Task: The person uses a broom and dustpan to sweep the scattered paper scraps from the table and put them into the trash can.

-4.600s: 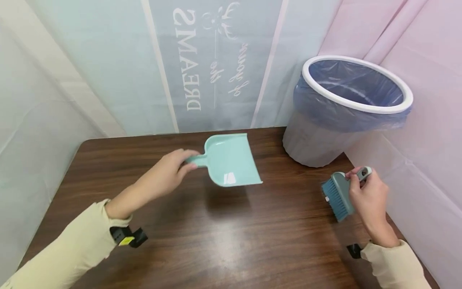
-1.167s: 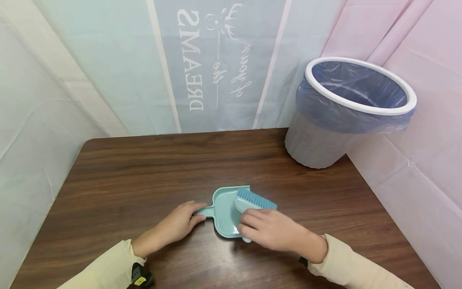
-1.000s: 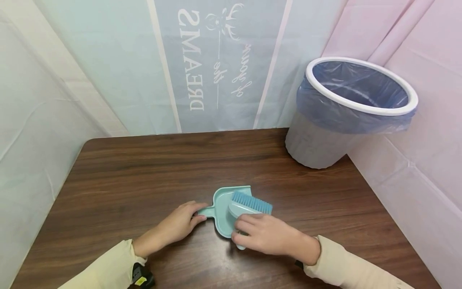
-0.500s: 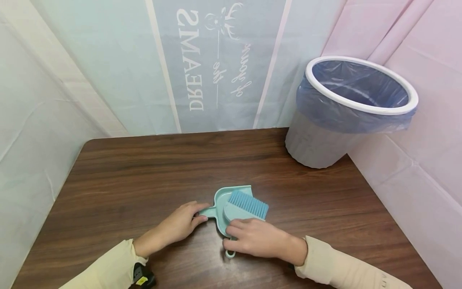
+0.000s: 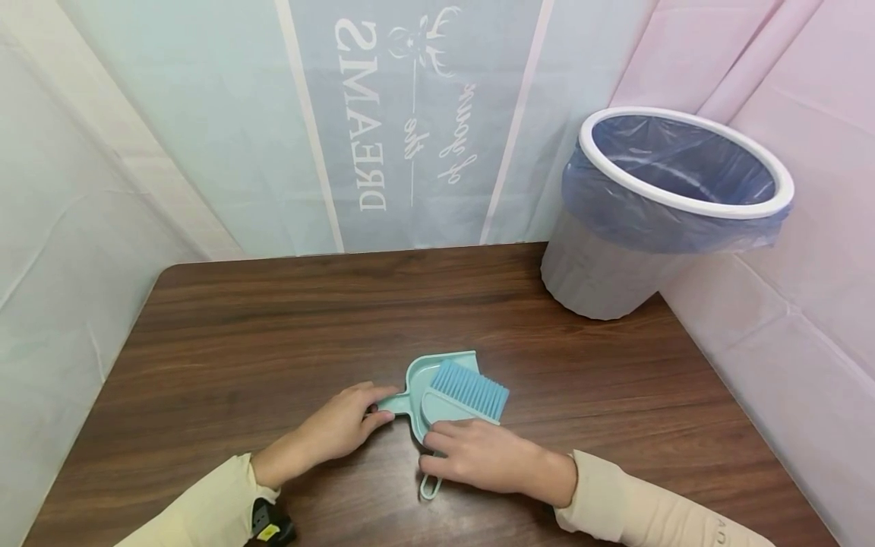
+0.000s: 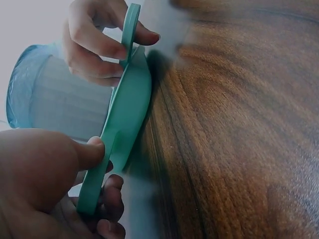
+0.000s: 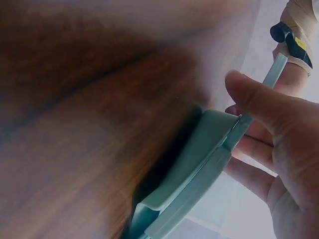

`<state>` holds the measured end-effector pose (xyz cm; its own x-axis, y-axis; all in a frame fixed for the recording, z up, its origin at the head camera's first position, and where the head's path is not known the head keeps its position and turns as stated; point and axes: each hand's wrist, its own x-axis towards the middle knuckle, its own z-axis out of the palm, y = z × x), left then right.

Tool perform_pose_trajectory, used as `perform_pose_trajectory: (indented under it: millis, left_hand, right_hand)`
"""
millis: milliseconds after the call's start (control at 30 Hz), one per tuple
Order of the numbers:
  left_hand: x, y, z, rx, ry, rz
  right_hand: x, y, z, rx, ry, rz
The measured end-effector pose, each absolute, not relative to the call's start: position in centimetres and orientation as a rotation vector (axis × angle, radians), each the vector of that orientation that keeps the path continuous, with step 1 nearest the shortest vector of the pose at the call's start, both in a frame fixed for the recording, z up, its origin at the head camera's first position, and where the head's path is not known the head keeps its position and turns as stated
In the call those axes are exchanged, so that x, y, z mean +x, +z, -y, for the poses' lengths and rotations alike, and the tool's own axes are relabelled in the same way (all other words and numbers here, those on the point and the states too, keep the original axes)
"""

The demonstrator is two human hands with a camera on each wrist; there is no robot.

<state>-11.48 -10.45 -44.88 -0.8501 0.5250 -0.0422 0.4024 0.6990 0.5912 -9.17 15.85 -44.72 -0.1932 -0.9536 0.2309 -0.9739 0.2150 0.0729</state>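
My left hand point(image 5: 335, 427) pinches the handle of a mint-green dustpan point(image 5: 418, 372), thumb on one side and fingers on the other. The dustpan sits low over the wooden table, its mouth towards the right. A hand brush point(image 5: 444, 408) lies flat over the pan, blue bristles point(image 5: 470, 389) reaching past the mouth. My right hand point(image 5: 478, 454) holds the brush by its handle, whose looped end sticks out below the fingers. In the right wrist view the handle passes between thumb and fingers, and the brush point(image 7: 192, 194) lies against the dustpan point(image 7: 194, 152).
A grey bin point(image 5: 593, 266) with a white rim and blue liner stands at the table's back right. The brown table point(image 5: 287, 319) meets a printed curtain point(image 5: 410, 152) behind it and pale sheets at the sides.
Dustpan and brush, earlier apart above the table, are now together near the front. Lately the brush has turned flat over the pan, its handle swinging towards me; the left hand has barely moved.
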Motion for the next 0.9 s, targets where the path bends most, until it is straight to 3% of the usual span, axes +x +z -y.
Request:
perform_pose_trajectory:
  millis: [500, 733, 900]
  left_hand:
    - [-11.7, -44.7, 10.7, 0.755, 0.877, -2.691]
    - [-11.8, -44.3, 10.9, 0.775, 0.916, -2.735]
    - [-12.4, -42.9, 11.5, 0.787, 0.932, -2.796]
  right_hand:
    - [-8.9, -45.0, -15.9, 1.811, 0.137, 2.236]
    - [-9.1, -44.4, -16.2, 1.869, 0.289, 2.295]
    - [-9.9, -43.1, -16.8, 1.766, 0.501, 2.382]
